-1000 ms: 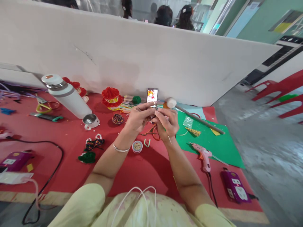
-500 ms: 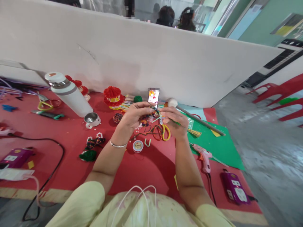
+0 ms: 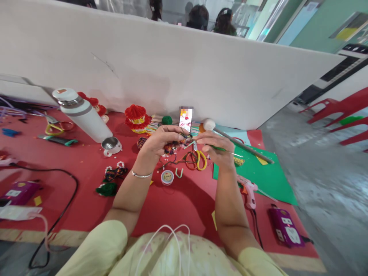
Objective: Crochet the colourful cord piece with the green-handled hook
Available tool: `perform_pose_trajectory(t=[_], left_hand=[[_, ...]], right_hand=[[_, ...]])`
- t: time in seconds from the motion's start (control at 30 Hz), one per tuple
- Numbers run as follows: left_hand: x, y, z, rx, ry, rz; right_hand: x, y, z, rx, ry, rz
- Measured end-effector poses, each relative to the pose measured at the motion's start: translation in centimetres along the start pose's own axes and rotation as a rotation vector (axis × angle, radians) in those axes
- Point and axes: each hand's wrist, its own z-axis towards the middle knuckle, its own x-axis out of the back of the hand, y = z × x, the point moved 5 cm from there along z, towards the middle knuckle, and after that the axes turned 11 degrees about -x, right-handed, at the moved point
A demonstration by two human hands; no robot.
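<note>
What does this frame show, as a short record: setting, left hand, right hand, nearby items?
setting: red mat on the floor, white board behind it
left hand: left hand, fingers closed on a small multicoloured craft piece
right hand: right hand, pinching a thin green stick that meets the craft piece
nearby items: scissors, pink glue gun, white bottle, phone propped on the board, green sheet

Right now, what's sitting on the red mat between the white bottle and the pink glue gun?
In the head view, between the white bottle and pink glue gun lie a steel cup, a small spool and scissors.
</note>
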Motion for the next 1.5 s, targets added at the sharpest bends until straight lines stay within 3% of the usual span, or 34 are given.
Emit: perform_pose_trajectory(t=[0.27,0.53,0.6,0.67,0.77,0.83,0.9,1.5], left_hand=[[-1.2,-0.1,0.0,-0.033,-0.012,-0.065],[-2.5,-0.6,0.2,-0.507,0.314,0.151],[-2.7,-0.8,0.0,-0.489,0.370,0.077],[-2.8,-1.2,0.1,-0.328,0.324,-0.078],[-2.7,-1.2,0.1,-0.082,0.156,-0.177],[-1.9,-0.7,0.1,-0.033,0.122,-0.159],[-1.2,-0.3,0.1,-0.028,0.107,-0.130],[-0.4,0.4,-0.1,0.001,0.064,-0.018]], right_hand=[[-1.1,2.8,0.0,-0.031,0.185,0.163],[-3.2,1.6,-0.8,0.254,0.334,-0.317],[-3.5,1.4,-1.3,0.295,0.428,-0.379],[-3.4,1.5,-1.5,0.317,0.471,-0.342],[-2.5,1.9,-0.8,0.256,0.327,-0.161],[-1.7,1.9,-0.2,0.184,0.164,-0.061],[-0.8,1.5,0.2,0.159,0.100,-0.024],[0.3,-0.8,-0.1,0.186,-0.035,-0.159]])
